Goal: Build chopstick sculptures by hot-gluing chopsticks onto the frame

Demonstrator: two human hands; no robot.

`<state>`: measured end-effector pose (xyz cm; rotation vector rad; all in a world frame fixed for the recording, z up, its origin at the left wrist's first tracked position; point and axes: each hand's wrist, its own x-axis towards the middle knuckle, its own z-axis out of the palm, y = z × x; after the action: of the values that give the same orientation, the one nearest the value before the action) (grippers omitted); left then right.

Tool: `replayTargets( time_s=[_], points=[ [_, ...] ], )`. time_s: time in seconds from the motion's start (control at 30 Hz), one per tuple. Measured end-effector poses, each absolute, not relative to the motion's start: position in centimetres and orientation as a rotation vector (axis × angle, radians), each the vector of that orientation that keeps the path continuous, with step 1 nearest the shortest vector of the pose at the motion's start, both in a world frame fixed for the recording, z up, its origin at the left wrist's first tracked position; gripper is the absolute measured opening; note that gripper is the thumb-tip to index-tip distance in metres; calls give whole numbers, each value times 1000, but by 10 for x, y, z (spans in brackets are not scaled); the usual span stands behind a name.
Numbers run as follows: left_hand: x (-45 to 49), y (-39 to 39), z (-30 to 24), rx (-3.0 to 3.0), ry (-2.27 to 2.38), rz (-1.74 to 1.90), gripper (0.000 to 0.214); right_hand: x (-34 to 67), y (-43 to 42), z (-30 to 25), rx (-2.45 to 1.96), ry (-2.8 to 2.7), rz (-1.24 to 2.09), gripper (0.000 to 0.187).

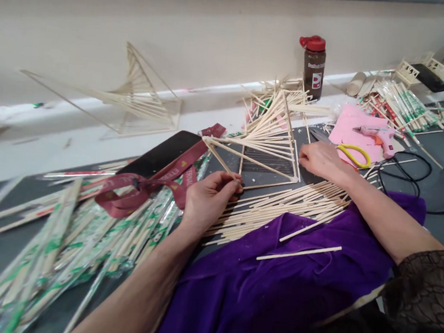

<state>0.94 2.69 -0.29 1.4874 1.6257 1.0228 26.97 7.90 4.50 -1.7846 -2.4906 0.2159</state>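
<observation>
A model made of thin wooden sticks (266,149), with a fan of slanted sticks over a square base, stands on the dark table in front of me. My left hand (212,196) pinches its near left corner between thumb and fingers. On the opposite side, my right hand (320,159) has its fingers closed at the model's right edge; the fingertips are partly hidden. Many loose sticks (276,208) lie side by side just in front of the model. Two more rest on the purple cloth (280,292) over my lap.
Wrapped chopsticks (67,261), a phone (164,153) and a red lanyard (119,198) lie at left. Behind stands another stick model (145,101). At right are yellow-handled scissors (354,155), a pink glue gun (382,137) and a black cable (405,176). A bottle (313,70) stands by the wall.
</observation>
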Motion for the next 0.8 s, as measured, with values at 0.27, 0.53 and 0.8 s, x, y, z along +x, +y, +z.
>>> replayTargets(
  time_s=[0.27,0.53,0.8],
  points=[
    [13,26,0,1447,1628,1025,14,265,84,29,-1818,-2494,209,30],
    [10,26,-3,1449,1622,1022,16,282,92,34,-1888,-2428,19,35],
    [8,26,-6,1460,1605,986,16,276,99,22,-1836,-2512,-106,39]
  ],
)
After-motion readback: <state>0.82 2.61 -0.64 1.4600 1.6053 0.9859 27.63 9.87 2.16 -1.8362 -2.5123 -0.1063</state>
